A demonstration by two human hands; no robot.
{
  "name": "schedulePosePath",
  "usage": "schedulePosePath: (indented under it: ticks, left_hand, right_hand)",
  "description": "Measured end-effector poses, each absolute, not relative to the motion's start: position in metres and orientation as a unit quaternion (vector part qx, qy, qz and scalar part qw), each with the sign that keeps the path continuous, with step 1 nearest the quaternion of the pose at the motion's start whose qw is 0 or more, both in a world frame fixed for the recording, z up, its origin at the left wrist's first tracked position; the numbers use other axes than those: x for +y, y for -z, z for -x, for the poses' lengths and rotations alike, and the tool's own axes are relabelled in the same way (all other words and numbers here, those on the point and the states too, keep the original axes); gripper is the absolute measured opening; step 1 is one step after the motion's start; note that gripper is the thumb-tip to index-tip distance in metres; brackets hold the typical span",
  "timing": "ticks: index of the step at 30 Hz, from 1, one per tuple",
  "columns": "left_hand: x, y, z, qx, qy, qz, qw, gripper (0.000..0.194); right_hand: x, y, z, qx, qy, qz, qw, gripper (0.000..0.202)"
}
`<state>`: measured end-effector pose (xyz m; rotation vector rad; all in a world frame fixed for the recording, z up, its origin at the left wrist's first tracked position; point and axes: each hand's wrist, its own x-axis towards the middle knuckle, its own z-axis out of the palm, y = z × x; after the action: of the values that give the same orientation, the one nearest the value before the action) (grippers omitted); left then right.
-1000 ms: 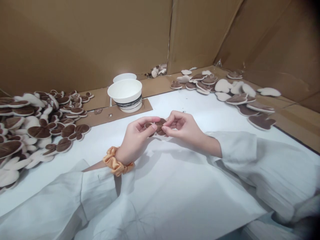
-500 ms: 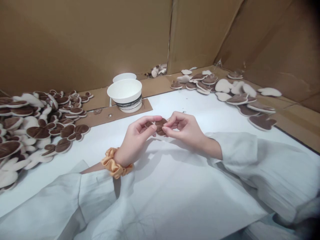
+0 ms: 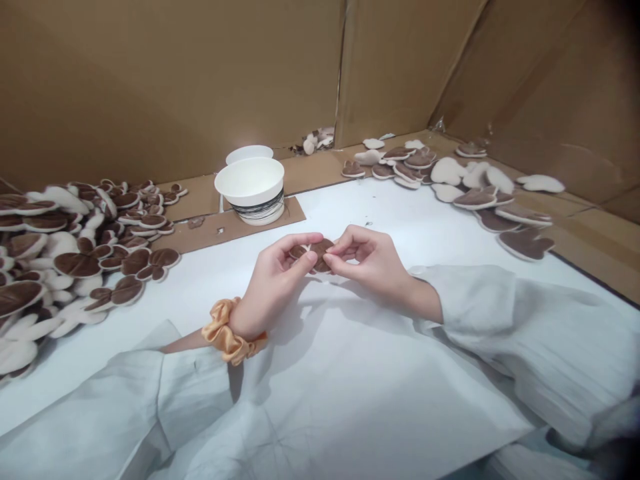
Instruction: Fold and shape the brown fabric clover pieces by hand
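Between my two hands is a small brown plush piece with rounded lobes, held just above the white sheet on the table. My left hand, with a gold scrunchie at the wrist, pinches its left side between thumb and fingers. At the right edge of the piece, the thumb and fingertips of my right hand are closed together on it. Whether a needle or thread is also between the right fingertips is too small to tell.
Brown-and-white plush pieces are heaped at the left. More pieces lie loosely at the back right. A white paper bowl wound with dark thread stands on a cardboard strip, another behind it. Cardboard walls enclose the table.
Both hands keep hold of the brown plush piece in nearly the same spot. The piece has turned slightly, and the left thumb has shifted a little to the right.
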<state>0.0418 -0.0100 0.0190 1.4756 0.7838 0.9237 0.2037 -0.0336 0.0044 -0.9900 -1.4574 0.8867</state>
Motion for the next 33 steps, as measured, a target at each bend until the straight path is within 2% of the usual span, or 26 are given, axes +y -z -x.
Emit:
schedulePosePath:
  ticks: [10, 18, 28, 33]
  left_hand:
    - [-0.0111, -0.0236, -0.0387, 0.327, -0.392, -0.663, 0.547, 0.028]
    - [-0.0082, -0.0215, -0.0361, 0.305, -0.424, -0.683, 0.511, 0.024]
    - [-0.0115, -0.0197, -0.0385, 0.349, -0.434, -0.645, 0.523, 0.019]
    - [-0.0115, -0.0197, -0.0398, 0.337, -0.434, -0.614, 0.567, 0.016]
  right_hand:
    - [-0.0383, -0.0094, -0.1991, -0.583, -0.416, 0.404, 0.569, 0.021]
    - [-0.0338, -0.0055, -0.2014, -0.565, -0.393, 0.432, 0.584, 0.022]
    - [-0.0363, -0.0063, -0.2008, -0.594, -0.389, 0.420, 0.566, 0.018]
    - [-0.0370, -0.0078, -0.1999, -0.573, -0.445, 0.395, 0.564, 0.018]
